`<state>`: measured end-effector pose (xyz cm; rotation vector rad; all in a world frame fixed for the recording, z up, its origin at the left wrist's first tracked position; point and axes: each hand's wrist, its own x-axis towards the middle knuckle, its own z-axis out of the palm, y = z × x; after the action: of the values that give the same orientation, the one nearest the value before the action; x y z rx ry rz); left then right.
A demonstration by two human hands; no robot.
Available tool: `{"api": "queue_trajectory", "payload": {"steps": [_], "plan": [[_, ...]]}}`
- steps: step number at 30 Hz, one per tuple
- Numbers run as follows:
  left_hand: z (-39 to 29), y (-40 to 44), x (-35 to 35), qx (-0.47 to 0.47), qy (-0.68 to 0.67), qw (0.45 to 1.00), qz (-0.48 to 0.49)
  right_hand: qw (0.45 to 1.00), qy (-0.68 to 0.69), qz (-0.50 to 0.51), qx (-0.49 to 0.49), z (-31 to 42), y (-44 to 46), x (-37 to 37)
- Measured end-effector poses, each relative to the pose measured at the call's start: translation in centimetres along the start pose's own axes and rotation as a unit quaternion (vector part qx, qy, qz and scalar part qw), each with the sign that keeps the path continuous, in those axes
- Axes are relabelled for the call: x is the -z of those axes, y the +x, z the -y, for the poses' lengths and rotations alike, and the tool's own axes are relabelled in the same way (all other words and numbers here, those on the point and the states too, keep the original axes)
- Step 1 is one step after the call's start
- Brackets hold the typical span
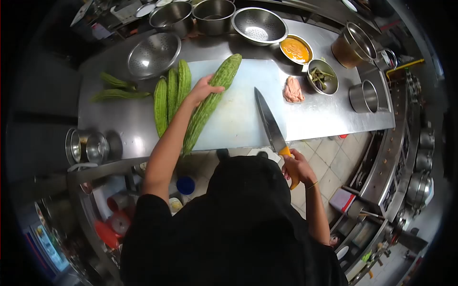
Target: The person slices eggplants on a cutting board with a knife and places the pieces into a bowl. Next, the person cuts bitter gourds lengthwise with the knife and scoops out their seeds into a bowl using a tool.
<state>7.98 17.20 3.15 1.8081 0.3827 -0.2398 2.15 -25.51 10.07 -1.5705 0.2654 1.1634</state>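
My left hand is closed around a long, bumpy green bitter gourd. The gourd slants across the left part of a pale cutting board, and its lower end reaches past the table's front edge. In my right hand is a large kitchen knife, gripped by its yellow handle. Its blade points away from me over the right side of the board, apart from the gourd. Several more bitter gourds lie side by side left of my left hand, partly hidden by my forearm.
Two slim ridged green vegetables lie farther left. Behind the board stand a perforated bowl, a colander and metal pots. To the right are an orange mixture, raw pinkish meat, a bowl of green pieces and a steel pot.
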Motion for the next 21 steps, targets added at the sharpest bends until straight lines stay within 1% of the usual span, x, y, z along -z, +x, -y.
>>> {"api": "queue_trajectory", "payload": {"steps": [1,2,3,4,5,6,7,8,9,10,11,12,13,15,16,17,18,19,20,21], "plan": [[-0.4,-0.8,0.3,0.063,-0.288,0.942,0.162,1.000,0.005,-0.005,-0.001,-0.3,-0.2,-0.5],[-0.6,-2.0,-0.1,0.063,-0.286,0.941,0.167,0.999,0.032,0.021,0.001,-0.5,0.0,-1.2],[-0.8,-3.8,-0.7,0.047,-0.403,0.886,0.226,0.997,0.058,0.049,0.004,-0.7,0.4,-1.9],[-1.0,-5.0,-1.1,0.033,-0.512,0.812,0.279,0.994,0.096,0.050,0.004,-1.1,1.1,-2.5],[-1.2,-5.3,-1.3,0.036,-0.509,0.812,0.282,0.994,0.101,0.049,0.004,-1.4,1.6,-3.1],[-1.5,-5.5,-1.8,-0.003,-0.433,0.869,0.239,0.995,0.087,0.003,0.045,-1.4,2.0,-3.5],[-1.6,-5.8,-2.5,-0.041,-0.358,0.913,0.190,0.994,0.068,-0.042,0.080,-1.4,2.1,-3.5],[-1.9,-5.7,-2.8,-0.144,-0.121,0.974,0.126,0.981,-0.010,-0.117,0.157,-1.6,2.2,-3.5],[-3.3,-6.8,-3.4,-0.135,-0.130,0.974,0.127,0.935,-0.152,-0.211,0.240,-2.4,2.7,-2.7],[-5.4,-8.1,-4.0,-0.139,0.050,0.986,0.079,0.906,-0.213,-0.251,0.266,-2.0,2.3,-2.3],[-6.7,-8.7,-4.8,-0.141,0.231,0.962,0.027,0.869,-0.272,-0.287,0.297,-1.4,2.0,-1.9],[-6.1,-8.5,-5.9,-0.160,0.259,0.953,-0.002,0.838,-0.312,-0.304,0.328,-1.6,2.5,-1.0],[-5.7,-8.0,-7.0,-0.155,0.259,0.953,-0.002,0.840,-0.312,-0.301,0.326,-0.9,2.4,-0.7],[-4.7,-6.6,-8.6,-0.114,0.414,0.903,0.019,0.910,-0.302,-0.220,0.179,0.5,1.9,-0.1],[-3.3,-5.7,-8.7,-0.111,0.417,0.902,0.020,0.921,-0.292,-0.200,0.162,1.3,1.9,-0.1],[-1.7,-4.6,-8.2,-0.140,0.289,0.946,0.048,0.922,-0.289,-0.197,0.166,1.4,2.2,0.4],[-2.1,-4.4,-7.6,-0.166,0.158,0.970,0.078,0.933,-0.255,-0.186,0.173,1.4,2.5,0.8],[-2.3,-4.7,-7.0,-0.160,0.165,0.970,0.080,0.944,-0.220,-0.171,0.176,0.9,2.5,1.2],[-2.6,-5.0,-6.2,-0.079,-0.090,0.979,0.163,0.947,-0.212,-0.164,0.178,0.4,2.7,1.5],[-3.9,-5.2,-5.3,0.004,-0.334,0.915,0.227,0.967,-0.126,-0.145,0.166,0.1,3.2,2.1]]}}
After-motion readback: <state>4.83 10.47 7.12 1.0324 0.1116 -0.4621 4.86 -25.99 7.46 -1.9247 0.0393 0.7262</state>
